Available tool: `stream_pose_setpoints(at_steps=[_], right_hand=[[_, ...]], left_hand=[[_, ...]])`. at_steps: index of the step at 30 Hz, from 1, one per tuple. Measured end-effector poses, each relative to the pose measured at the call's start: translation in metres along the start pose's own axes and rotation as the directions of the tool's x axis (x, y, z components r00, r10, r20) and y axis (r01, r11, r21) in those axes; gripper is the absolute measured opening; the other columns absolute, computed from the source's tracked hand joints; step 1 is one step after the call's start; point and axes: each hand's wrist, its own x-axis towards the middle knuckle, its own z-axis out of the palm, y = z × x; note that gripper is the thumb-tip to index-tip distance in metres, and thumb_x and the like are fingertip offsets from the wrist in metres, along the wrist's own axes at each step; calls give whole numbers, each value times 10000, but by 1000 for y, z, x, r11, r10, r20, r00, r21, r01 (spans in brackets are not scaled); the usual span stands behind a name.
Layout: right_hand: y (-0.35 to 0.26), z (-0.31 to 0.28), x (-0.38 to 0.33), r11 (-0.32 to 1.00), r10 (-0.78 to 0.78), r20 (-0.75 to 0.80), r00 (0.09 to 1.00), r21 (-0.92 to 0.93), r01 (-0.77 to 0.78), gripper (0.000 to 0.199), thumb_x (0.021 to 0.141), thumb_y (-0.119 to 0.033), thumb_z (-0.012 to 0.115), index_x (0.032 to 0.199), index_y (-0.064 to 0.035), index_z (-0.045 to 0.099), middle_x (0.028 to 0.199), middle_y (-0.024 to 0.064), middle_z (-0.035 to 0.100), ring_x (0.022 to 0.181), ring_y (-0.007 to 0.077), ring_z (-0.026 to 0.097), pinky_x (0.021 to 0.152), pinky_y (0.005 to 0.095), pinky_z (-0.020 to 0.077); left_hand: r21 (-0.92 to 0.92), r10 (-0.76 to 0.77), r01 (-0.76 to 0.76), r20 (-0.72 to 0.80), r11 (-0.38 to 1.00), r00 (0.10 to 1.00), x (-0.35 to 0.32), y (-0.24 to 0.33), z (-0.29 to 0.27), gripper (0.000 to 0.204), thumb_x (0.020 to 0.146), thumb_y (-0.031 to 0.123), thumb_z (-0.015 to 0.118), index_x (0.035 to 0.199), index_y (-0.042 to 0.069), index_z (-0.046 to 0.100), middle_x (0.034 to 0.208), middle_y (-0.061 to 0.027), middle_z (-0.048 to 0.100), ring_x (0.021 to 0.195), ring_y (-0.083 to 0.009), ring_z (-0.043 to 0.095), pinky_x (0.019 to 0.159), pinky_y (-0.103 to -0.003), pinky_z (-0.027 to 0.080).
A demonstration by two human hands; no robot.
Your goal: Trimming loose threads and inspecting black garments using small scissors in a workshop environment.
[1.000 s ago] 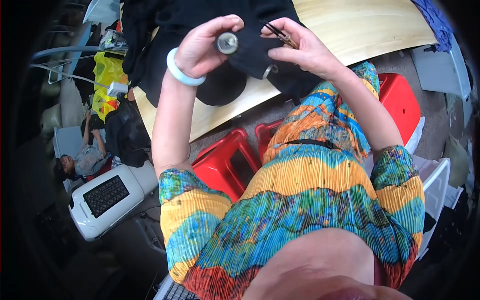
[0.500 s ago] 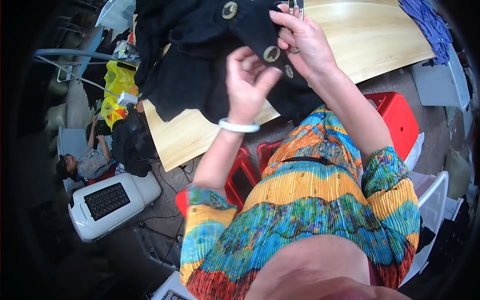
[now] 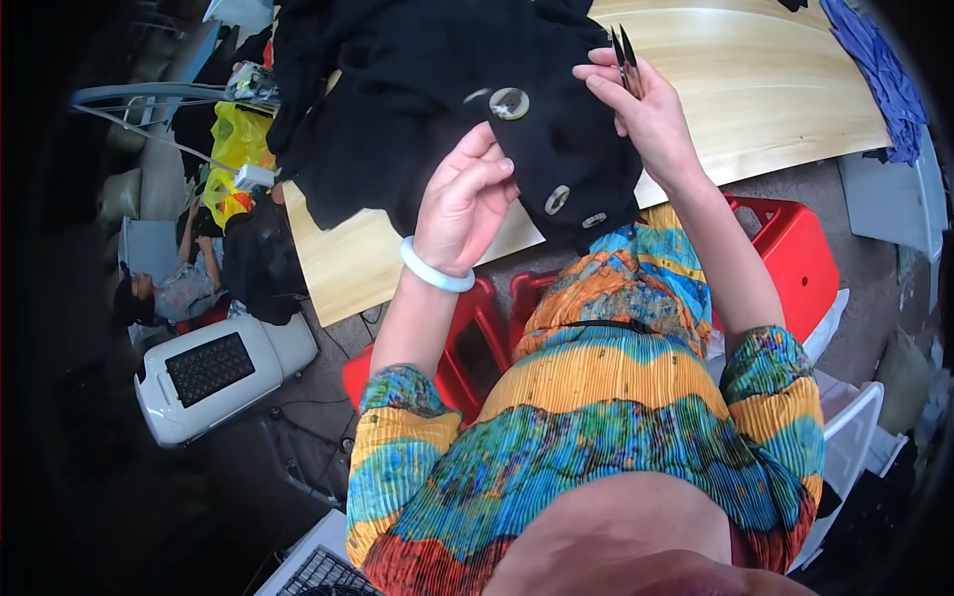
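Three buttons (image 3: 509, 103) now show uncovered on the black garment (image 3: 378, 139) across the tabletop (image 3: 755, 94); right hand (image 3: 648, 117) has left them, pinching dark-bladed snips (image 3: 632, 72); left hand (image 3: 462, 201) curls alongside, grip unclear!

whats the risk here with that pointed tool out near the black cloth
Snagging: the pointed tool in the right hand has its dark tips bare, close to the black garment, so a careless sweep might catch the cloth.

Pricking: the left hand is bare too, so those tips could jab it if the hands came together.

Slipping: some of the garment reaches past the table's near edge, so it might slide toward the lap.
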Motion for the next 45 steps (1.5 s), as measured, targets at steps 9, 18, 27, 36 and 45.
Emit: stream_pose_setpoints(at_steps=[9, 18, 27, 36, 45], right_hand=[[4, 8, -25, 916, -306, 106, 946, -238, 323, 274, 691, -121, 676, 906, 14, 573, 779, 33, 550, 651, 74, 507, 570, 186, 408], [21, 26, -23, 799, -532, 8, 847, -325, 505, 205, 650, -102, 680, 804, -2, 588, 724, 70, 555, 581, 146, 544, 506, 225, 434], [26, 18, -30, 721, -616, 117, 779, -316, 617, 121, 684, -19, 573, 802, -35, 597, 635, 82, 540, 523, 194, 536, 463, 252, 415], [28, 20, -28, 888, -414, 124, 902, -160, 430, 101, 766, -95, 582, 759, 3, 561, 587, 73, 533, 486, 103, 484, 454, 213, 369], [11, 6, -22, 848, -462, 398, 793, -62, 526, 335, 697, -120, 643, 1008, -25, 566, 988, 75, 562, 826, 154, 568, 696, 235, 464]], left_hand=[[182, 115, -104, -54, 978, 992, 19, -23, 0, 503, 734, -109, 479, 1210, -9, 352, 1123, -98, 487, 1026, -152, 480, 885, -272, 381], [742, 379, -254, 0, 620, 926, 28, -53, 7, 415, 765, -79, 501, 1155, -75, 360, 803, -61, 579, 707, -73, 548, 629, -194, 463], [288, 110, -39, -233, 957, 966, 12, -19, 11, 103, 828, 106, 518, 880, 20, 540, 793, -43, 576, 713, -100, 543, 661, -207, 433], [-160, -74, 66, -40, 985, 996, 6, -20, -28, 253, 836, 101, 453, 1073, 42, 517, 1060, -93, 548, 1004, -187, 487, 891, -342, 362], [-170, -143, 155, 79, 973, 987, 6, -23, -20, 304, 834, 137, 453, 1111, 12, 445, 1095, -105, 506, 1001, -212, 498, 833, -348, 418]])
